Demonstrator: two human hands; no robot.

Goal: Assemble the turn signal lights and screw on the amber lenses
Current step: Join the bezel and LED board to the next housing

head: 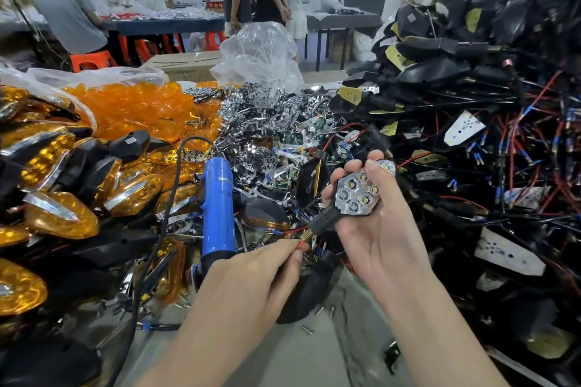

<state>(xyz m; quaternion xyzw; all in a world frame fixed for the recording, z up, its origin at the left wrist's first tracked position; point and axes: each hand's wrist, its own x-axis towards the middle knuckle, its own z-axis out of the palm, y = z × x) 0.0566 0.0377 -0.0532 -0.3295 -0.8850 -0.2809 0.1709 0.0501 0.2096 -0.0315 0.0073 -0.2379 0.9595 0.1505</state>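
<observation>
- The left hand (251,280) was seen nearest, with its thumb and forefinger closed together on a thin red wire (302,244); the other fingers were curled beneath.
- Loose screws (306,329) were scattered on the grey table (314,361) below the left knuckles.
- The right hand (377,245) was held palm up just beside the left fingertips, clamped round a turn signal light (353,195). The thumb was laid across its chrome reflector face, and the fingertips were hooked over its far edge.
- The light's black stem (325,218) was pointed down towards the left fingertips, its threaded end just beyond them. The red wire appeared to lead from that end, though this could not be made out clearly.
- A blue electric screwdriver (218,214) was laid just beyond the left knuckles.
- An open black housing (309,182) was propped close to the left of the right fingertips.
- Finished lights (59,217) with amber lenses fitted were heaped well to the left of the left hand.
- Beyond both sets of fingers, loose amber lenses (138,107) and chrome reflectors (261,110) were piled.
- Wired black housings (456,72) were stacked to the right of the right fingers.
- Farthest off, people were gathered at a table.
</observation>
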